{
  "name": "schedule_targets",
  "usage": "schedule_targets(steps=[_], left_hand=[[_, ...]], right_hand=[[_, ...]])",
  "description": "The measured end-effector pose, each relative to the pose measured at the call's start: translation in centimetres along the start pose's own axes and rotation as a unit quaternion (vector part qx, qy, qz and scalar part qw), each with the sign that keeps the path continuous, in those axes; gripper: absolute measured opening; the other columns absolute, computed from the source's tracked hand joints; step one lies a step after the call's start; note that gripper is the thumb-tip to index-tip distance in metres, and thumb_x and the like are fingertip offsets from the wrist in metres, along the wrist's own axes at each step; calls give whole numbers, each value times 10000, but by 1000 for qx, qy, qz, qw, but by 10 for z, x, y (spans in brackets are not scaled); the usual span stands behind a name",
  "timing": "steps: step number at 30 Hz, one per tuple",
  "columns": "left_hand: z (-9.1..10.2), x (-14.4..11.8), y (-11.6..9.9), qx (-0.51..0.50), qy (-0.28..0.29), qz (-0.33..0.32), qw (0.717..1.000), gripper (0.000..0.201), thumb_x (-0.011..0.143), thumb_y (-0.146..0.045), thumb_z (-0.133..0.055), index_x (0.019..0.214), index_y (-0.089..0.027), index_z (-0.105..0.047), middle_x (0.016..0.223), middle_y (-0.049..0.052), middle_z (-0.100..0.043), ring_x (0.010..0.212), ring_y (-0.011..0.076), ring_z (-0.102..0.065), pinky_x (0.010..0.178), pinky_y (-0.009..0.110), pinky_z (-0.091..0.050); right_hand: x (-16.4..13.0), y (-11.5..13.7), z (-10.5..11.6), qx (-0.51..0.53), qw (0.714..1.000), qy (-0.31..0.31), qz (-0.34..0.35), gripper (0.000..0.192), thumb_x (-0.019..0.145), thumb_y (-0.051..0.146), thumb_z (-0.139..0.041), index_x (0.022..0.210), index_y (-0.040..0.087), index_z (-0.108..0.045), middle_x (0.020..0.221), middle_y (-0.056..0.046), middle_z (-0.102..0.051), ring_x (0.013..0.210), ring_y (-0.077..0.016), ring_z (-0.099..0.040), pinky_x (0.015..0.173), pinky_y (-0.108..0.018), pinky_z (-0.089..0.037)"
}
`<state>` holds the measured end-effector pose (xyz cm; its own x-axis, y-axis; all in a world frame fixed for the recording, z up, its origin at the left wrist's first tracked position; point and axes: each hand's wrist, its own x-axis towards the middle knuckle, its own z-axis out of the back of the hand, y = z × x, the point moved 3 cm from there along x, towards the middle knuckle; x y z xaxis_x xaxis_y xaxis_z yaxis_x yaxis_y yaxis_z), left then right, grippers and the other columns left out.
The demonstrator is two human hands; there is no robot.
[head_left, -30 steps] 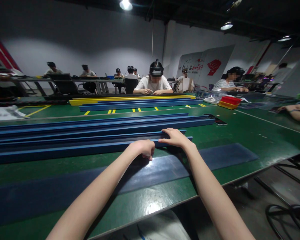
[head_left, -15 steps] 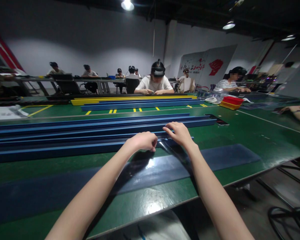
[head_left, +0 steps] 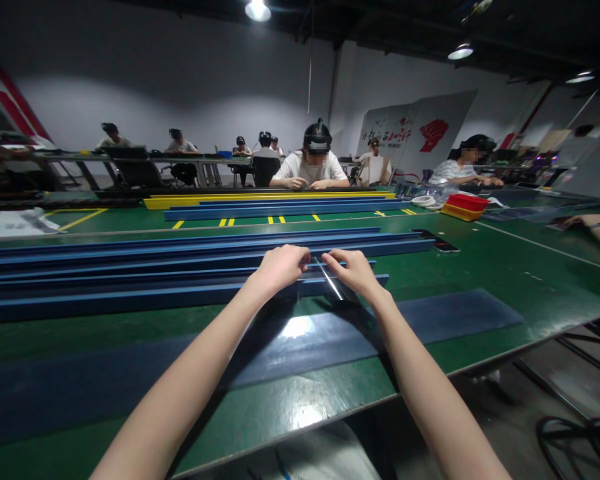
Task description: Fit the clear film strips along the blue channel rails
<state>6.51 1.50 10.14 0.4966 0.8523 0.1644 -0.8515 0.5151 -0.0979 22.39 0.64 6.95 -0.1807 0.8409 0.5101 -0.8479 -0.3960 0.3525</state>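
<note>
Both hands are raised a little above the green bench [head_left: 505, 267], close together over the stack of long blue rails [head_left: 130, 273]. Between them they hold a thin, clear strip of film [head_left: 329, 280]. The left hand [head_left: 280, 265] is curled into a loose fist, thumb and fingertips pinched on the strip's upper edge. The right hand [head_left: 353, 270] sits just beside it, fingers bent and pinched on the same edge. The film hangs down from the two hands, slanting towards the person, and catches the lamp light as a bright line; its lower part is hard to make out against the dark blue mat [head_left: 430, 317] that lies along the near side of the bench. The film hangs just in front of the nearest rail; whether it touches cannot be told. A dark phone [head_left: 443, 247] lies beyond the right hand, well apart.
</note>
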Motion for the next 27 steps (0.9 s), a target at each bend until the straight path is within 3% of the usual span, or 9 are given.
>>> schedule_targets(steps=[4,10,20,27], left_hand=[[1,0,0,8,-30,4,1000,171,774,-217,-466,860,-259,-608,904,20,-653,849,222,-605,661,287,-446],[-11,4,-1,18,-68,-5,997,173,802,-206,-431,862,-244,-589,936,25,-633,843,223,-607,644,293,-452],[-24,6,-7,18,-63,-19,998,171,840,-278,-446,980,-242,-539,987,30,-607,876,198,-593,679,275,-455],[-27,6,-6,6,-48,-23,999,216,842,-246,-423,1033,-249,-525,1029,33,-597,915,198,-583,718,286,-458]], right_hand=[[0,2,1,-16,1000,7,-4,463,840,493,-367,562,174,-554,521,4,-543,496,-94,-440,506,-216,-247],[-3,1,10,-105,994,-22,-5,450,816,521,-409,557,182,-554,562,-6,-578,523,-100,-462,499,-220,-211],[-6,-5,16,-213,976,-42,24,444,806,554,-422,616,183,-574,635,-22,-606,581,-118,-497,514,-240,-193],[0,-15,6,-247,966,-47,61,420,870,494,-344,681,180,-549,705,-60,-599,724,-170,-488,674,-286,-252]])
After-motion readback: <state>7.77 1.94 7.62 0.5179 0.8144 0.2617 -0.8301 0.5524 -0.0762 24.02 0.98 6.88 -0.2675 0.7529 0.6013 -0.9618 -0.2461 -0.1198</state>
